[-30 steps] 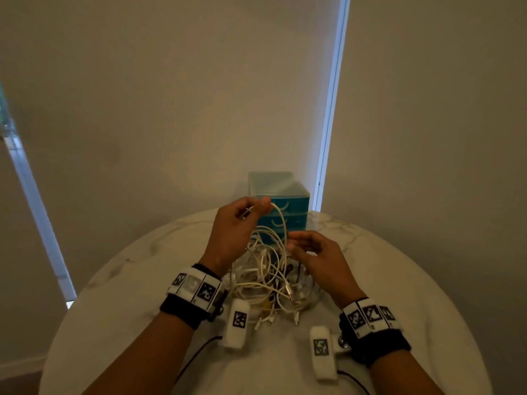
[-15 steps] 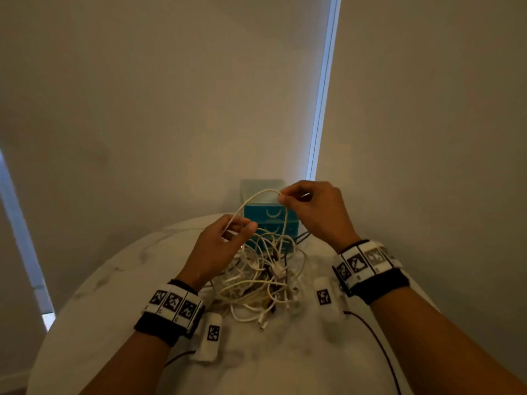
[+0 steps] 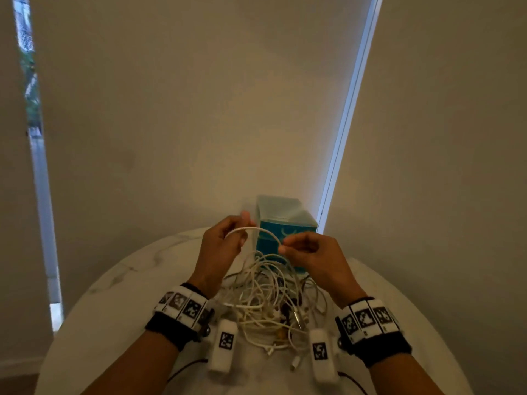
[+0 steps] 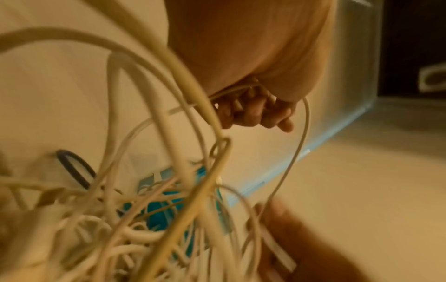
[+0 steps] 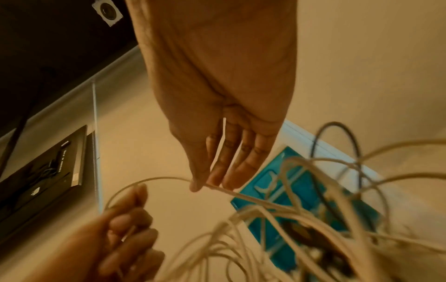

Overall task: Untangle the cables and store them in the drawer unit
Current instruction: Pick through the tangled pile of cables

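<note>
The left hand (image 3: 219,246) has its fingers curled round one thin white cable strand (image 3: 258,230), and the right hand (image 3: 309,253) pinches the same strand between thumb and fingertips (image 5: 207,183), so a short arc of it spans the gap between them. Half a second ago the right hand was raised high above the pile, drawing a tall loop upward while the left sat low by the heap; now the right has dropped and the left has come up, and the two hands sit near each other at about one height. That reads as a re-grip along the strand: feeding it through hand over hand to find where it runs free.

Below the hands the tangled heap of white cables (image 3: 271,303) lies on the round white marble-patterned table (image 3: 119,303), with at least one dark cable (image 5: 337,133) looped among them. The heap looks as knotted as it did a second ago, so no cable has come clear yet. The small teal plastic drawer unit (image 3: 285,218) stands just behind the heap at the table's far edge, its drawers apparently closed; storing has not begun.
</note>
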A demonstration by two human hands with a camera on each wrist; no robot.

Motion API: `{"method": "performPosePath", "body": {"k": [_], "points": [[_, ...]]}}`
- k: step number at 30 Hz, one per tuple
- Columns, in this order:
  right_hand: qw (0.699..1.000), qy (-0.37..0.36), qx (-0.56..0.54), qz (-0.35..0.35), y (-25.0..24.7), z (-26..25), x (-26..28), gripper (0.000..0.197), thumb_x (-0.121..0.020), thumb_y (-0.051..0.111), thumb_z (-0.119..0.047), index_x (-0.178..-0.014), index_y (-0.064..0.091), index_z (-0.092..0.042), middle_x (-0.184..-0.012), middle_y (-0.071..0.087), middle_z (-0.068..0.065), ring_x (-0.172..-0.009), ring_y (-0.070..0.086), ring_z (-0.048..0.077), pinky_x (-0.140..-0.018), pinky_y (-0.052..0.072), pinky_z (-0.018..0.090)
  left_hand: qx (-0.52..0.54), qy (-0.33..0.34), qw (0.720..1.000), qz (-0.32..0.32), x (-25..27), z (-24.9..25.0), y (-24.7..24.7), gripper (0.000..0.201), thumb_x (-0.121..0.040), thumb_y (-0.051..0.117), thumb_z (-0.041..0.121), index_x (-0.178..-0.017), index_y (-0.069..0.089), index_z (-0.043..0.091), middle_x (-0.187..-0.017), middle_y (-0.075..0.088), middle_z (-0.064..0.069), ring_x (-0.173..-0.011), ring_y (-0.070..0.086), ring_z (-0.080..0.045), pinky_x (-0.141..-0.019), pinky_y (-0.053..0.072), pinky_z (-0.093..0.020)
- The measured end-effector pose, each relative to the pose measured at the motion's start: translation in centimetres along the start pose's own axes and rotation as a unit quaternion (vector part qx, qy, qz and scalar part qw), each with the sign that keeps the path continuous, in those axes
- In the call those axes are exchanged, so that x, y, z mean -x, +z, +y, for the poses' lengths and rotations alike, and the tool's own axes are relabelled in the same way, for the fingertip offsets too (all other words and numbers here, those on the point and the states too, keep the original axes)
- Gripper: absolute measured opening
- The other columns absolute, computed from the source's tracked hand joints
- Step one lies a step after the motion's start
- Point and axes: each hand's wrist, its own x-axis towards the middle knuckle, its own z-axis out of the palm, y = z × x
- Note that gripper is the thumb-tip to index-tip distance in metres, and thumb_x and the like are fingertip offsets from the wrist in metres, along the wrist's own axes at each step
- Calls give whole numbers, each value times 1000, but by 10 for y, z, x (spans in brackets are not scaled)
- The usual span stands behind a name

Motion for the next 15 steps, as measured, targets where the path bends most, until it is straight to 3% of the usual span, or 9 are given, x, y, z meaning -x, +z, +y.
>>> {"method": "performPosePath", "body": {"k": [3, 5, 8, 10, 12, 14, 15], "points": [[998, 23, 56, -20, -1, 32, 13, 18, -83, 92, -23, -98, 83, -22, -91, 82, -6, -87, 78, 10, -83, 63, 30, 119, -72, 990, 7, -11, 5, -11, 36, -107, 56, 44, -101, 73, 13, -62, 40, 3, -52, 30, -7, -51, 24, -22], [994, 39, 95, -46, -4, 43, 17, 12, -85, 89, -26, -96, 84, -24, -87, 82, -8, -82, 77, 7, -77, 60, 27, 209, -119, 971, -6, -19, 2, -21, 31, -111, 50, 35, -113, 67, 9, -61, 42, 5, -44, 27, -6, -45, 20, -21], [984, 34, 147, -91, -10, 35, 17, 5, -89, 86, -29, -93, 85, -27, -84, 81, -11, -77, 75, 0, -71, 55, 17, 223, -134, 965, -21, -22, -6, -24, 31, -110, 43, 17, -132, 63, 7, -73, 63, 4, -40, 32, -6, -41, 24, -19], [979, 3, 189, -70, -15, 21, 9, 5, -88, 87, -31, -91, 85, -28, -78, 79, -12, -74, 73, -5, -69, 52, 11, 163, -120, 978, -39, -16, -4, -19, 33, -108, 45, 14, -135, 64, 11, -99, 79, 0, -44, 36, -8, -45, 31, -18], [982, -23, 188, 17, -21, 5, -2, 7, -87, 87, -33, -89, 85, -27, -75, 78, -12, -72, 73, -4, -71, 55, 16, 112, -115, 983, -90, -8, 3, -14, 33, -107, 51, 16, -139, 61, 15, -123, 78, -2, -51, 37, -10, -50, 35, -19], [984, -38, 146, 95, -26, -14, -13, 7, -85, 86, -34, -86, 84, -28, -76, 78, -12, -74, 75, 2, -75, 63, 30, 77, -108, 981, -143, -4, 10, -11, 34, -106, 57, 17, -140, 60, 17, -130, 75, 0, -54, 38, -13, -52, 38, -20], [985, -43, 136, 100, -27, -24, -17, 7, -84, 87, -34, -86, 84, -28, -77, 79, -11, -74, 76, 4, -77, 65, 35, 60, -99, 980, -163, -2, 11, -11, 33, -106, 59, 17, -139, 61, 17, -131, 75, 0, -54, 39, -14, -52, 40, -20]]}}
